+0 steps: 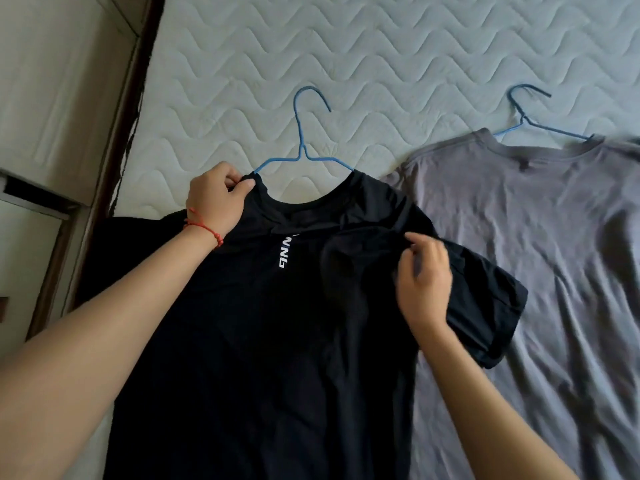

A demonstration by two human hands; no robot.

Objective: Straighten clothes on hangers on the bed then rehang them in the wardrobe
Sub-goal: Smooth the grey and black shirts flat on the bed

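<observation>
A black T-shirt (263, 323) lies flat on the bed (381, 64) in front of me, threaded on a blue wire hanger (302, 147) whose hook points away from me over the quilted mattress. White lettering runs down the shirt just below the collar, partly folded under.

My left hand (216, 199) is at the collar's left side, where the hanger's arm goes into the neck opening. The fingers are curled shut and pinch the collar edge between thumb and forefinger. A red string bracelet (204, 232) sits on that wrist.

My right hand (424, 278) rests on the shirt's right shoulder, nearer to me than the left hand. Its fingers are bent and gather a bunched fold of black fabric at the fingertips; the hand is slightly blurred, so I cannot tell how tight the grip is. The shirt's right sleeve (485, 306) spreads out beyond this hand and overlaps the edge of a grey T-shirt (536, 254).

That grey shirt lies just beside the black one on my right, on its own blue hanger (530, 116), wrinkled, with neither hand touching it.
</observation>
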